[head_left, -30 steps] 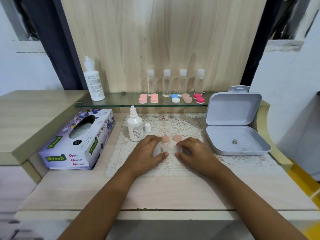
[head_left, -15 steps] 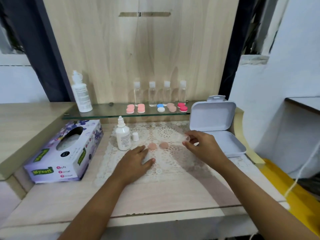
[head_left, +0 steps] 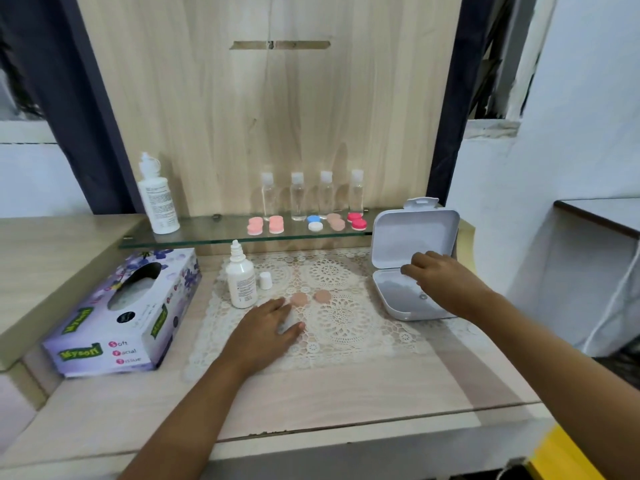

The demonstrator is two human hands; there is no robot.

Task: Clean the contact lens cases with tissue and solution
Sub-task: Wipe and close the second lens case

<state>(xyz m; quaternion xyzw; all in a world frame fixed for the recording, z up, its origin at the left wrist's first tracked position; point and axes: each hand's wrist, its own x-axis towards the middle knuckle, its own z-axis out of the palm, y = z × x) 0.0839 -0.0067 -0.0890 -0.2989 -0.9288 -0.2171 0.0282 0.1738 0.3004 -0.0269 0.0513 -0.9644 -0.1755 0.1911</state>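
Both outstretched: left hand (head_left: 266, 329) flat on doily (head_left: 349, 329), right hand (head_left: 441, 282) over box (head_left: 398, 301).

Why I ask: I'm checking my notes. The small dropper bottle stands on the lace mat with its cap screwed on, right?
Not quite. The head view shows the small dropper bottle on the lace mat with its cap off and its nozzle bare. The white cap stands on the mat just beside it.

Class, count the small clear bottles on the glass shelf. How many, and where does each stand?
4. They stand in one row at the back of the glass shelf, left to right: first bottle, second bottle, third bottle, fourth bottle. None appears hidden.
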